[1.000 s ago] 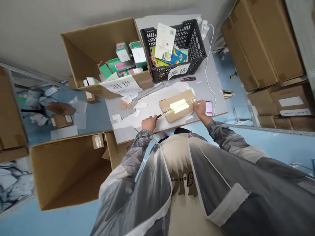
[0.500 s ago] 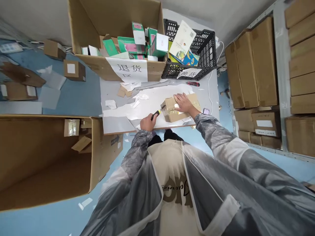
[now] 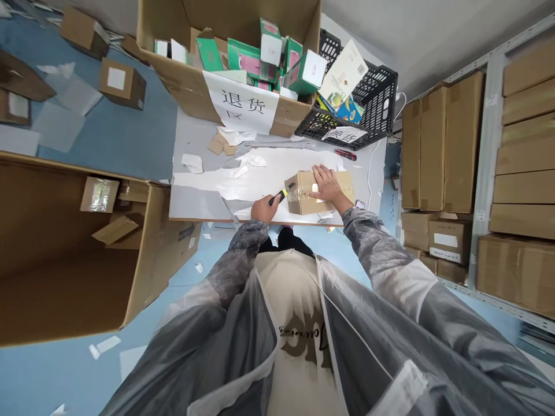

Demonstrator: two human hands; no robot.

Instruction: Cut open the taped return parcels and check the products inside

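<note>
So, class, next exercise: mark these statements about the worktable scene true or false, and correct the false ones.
1. The left hand grips a black-and-yellow cutter. True.
2. The right hand is clear of the small carton. False: it rests on top of it.
3. Green packages are in the open box. True.
4. The red-and-black tool is inside the black crate. False: it lies on the table.
5. A white sign is on the crate. True.

Parcel lbl [image 3: 315, 188] part-hid | knife tip [image 3: 291, 186] unclr | big ctn [image 3: 52, 219] cut L edge
</note>
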